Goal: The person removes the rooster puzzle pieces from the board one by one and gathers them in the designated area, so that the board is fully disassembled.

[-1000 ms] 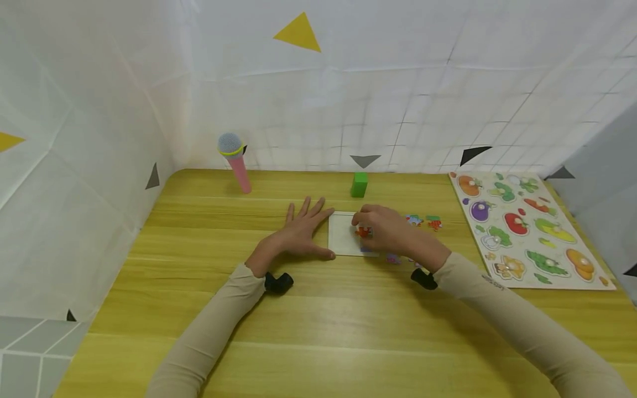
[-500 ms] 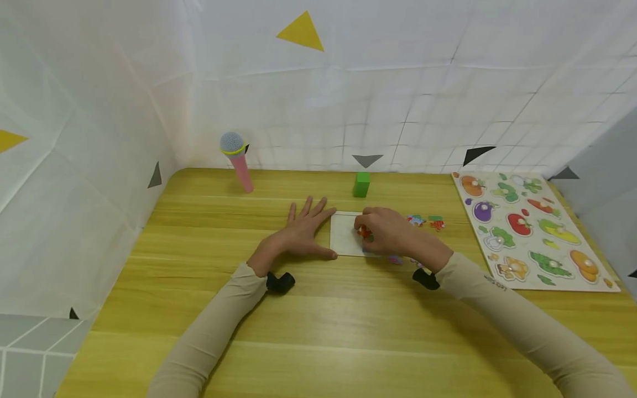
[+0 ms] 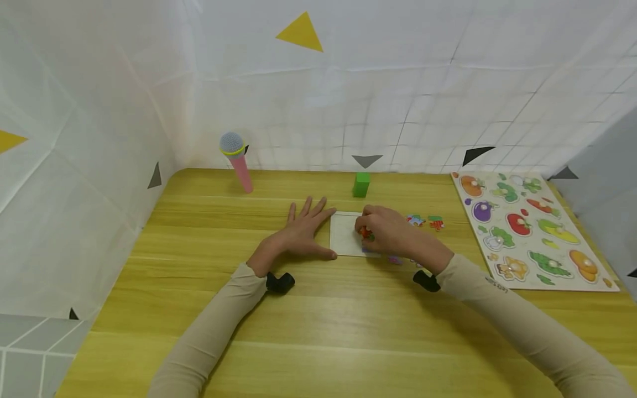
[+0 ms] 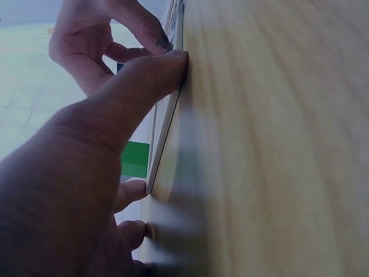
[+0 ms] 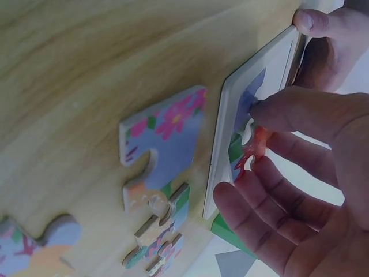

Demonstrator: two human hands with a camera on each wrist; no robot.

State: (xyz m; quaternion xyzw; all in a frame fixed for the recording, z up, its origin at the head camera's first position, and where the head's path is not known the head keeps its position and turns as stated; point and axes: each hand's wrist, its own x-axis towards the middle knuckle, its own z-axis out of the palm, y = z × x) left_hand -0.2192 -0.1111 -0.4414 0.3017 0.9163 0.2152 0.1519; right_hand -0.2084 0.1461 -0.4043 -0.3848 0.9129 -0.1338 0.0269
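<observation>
My right hand (image 3: pixel 385 229) is over the right part of a shallow white puzzle tray (image 3: pixel 344 235), thumb and fingertips pinching a red-and-green jigsaw piece (image 5: pixel 252 149). Below the thumb, a blue piece (image 5: pixel 248 98) lies inside the tray's rim. Exactly how the two pieces meet is partly hidden by the fingers. Spread out at the tray's left side, my left hand (image 3: pixel 298 235) touches the edge with thumb and index finger. Loose jigsaw pieces lie to the right of the tray, among them a blue one with pink flowers (image 5: pixel 173 133) and a red-and-green one (image 3: pixel 436 222).
Behind the tray stands a green block (image 3: pixel 361 184). A pink toy microphone (image 3: pixel 239 163) is at the back left of the wooden table (image 3: pixel 318 331). On the right lies a vegetable knob-puzzle board (image 3: pixel 534 232). White sheeting (image 3: pixel 278 99) hangs behind the table.
The head view has shifted very slightly. My right hand stays over the same part of the tray, its fingers and the piece shifting slightly. My left hand keeps its place.
</observation>
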